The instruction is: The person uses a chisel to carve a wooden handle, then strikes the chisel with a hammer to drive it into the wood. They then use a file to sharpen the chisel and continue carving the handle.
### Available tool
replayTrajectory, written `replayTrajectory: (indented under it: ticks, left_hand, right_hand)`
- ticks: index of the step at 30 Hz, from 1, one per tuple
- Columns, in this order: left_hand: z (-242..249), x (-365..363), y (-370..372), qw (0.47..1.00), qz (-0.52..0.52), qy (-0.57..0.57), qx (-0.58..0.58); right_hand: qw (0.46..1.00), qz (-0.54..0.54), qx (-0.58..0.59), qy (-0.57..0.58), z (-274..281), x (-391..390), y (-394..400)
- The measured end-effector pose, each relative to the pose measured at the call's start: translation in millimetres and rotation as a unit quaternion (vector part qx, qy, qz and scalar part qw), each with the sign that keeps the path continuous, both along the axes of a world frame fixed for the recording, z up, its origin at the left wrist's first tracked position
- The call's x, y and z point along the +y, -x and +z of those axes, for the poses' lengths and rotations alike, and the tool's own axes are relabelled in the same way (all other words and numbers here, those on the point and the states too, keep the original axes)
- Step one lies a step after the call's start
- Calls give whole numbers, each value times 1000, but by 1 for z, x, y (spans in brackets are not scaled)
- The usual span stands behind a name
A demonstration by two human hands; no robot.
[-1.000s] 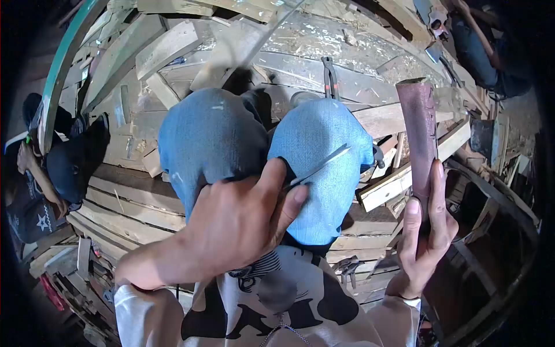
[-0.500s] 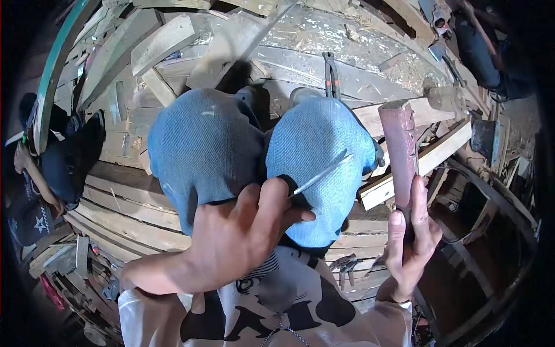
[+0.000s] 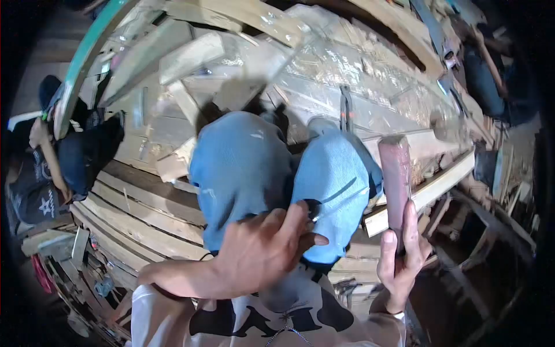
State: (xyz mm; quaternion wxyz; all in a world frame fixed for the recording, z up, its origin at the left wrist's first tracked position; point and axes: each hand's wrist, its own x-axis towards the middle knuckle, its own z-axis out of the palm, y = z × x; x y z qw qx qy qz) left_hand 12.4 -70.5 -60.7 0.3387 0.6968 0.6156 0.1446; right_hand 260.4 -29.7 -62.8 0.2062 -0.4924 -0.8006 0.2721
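Head view shows our left hand (image 3: 260, 254) pinching a thin metal blade (image 3: 341, 199) at lower centre, over our knee (image 3: 338, 185). Our right hand (image 3: 402, 254) clamps an upright reddish block (image 3: 396, 185) at centre right. We judge a slip could drive the blade into knee or fingers.

The two knees (image 3: 289, 173) were bent over stacked wooden planks (image 3: 144, 214). The left hand (image 3: 260, 254) lay in front of the knees, gripping a thin blade (image 3: 341, 199) that reached across the right knee. To its right, the right hand (image 3: 402, 254) held a block (image 3: 396, 179) upright. Pliers (image 3: 346, 110) lay on planks behind the knees. Another person (image 3: 46, 168) crouched far left.
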Motion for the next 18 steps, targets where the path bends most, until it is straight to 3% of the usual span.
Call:
replayTrajectory:
  ticks: [2,3,4,6,7,8,10,11,12,14,15,16,18]
  left_hand:
    - [7,5,5,997,10,-1,-73]
    - [12,6,11,995,-19,31,-93]
    - [9,5,12,995,-18,-18,-98]
    - [15,4,19,989,0,-36,-143]
    - [16,6,22,991,-7,-57,-124]
    - [16,7,25,992,-14,-77,-103]
    - [15,11,30,989,6,-115,-96]
    - [13,12,33,981,12,-161,-110]
    - [10,14,35,971,17,-205,-125]
    - [11,13,36,963,33,-232,-133]
    - [14,12,37,967,64,-182,-168]
    - [17,12,39,966,93,-131,-203]
    - [18,11,43,964,118,-82,-224]
  right_hand:
    - [997,-50,24,52,2,-4,1]
    - [998,-61,-7,18,5,-2,8]
    - [992,-103,40,65,8,-2,16]
    - [991,-11,44,-129,-8,16,18]
    - [996,-65,51,-29,7,11,29]
    - [995,-64,78,-16,6,12,30]
    - [993,-10,84,-85,4,21,38]
    - [990,-22,130,-50,5,19,43]
    - [997,-19,78,-21,20,18,47]
    - [993,-4,118,-25,24,19,56]
    - [985,11,146,-96,13,23,60]
    - [986,-5,165,-6,19,19,58]
    - [981,2,168,-102,6,24,60]
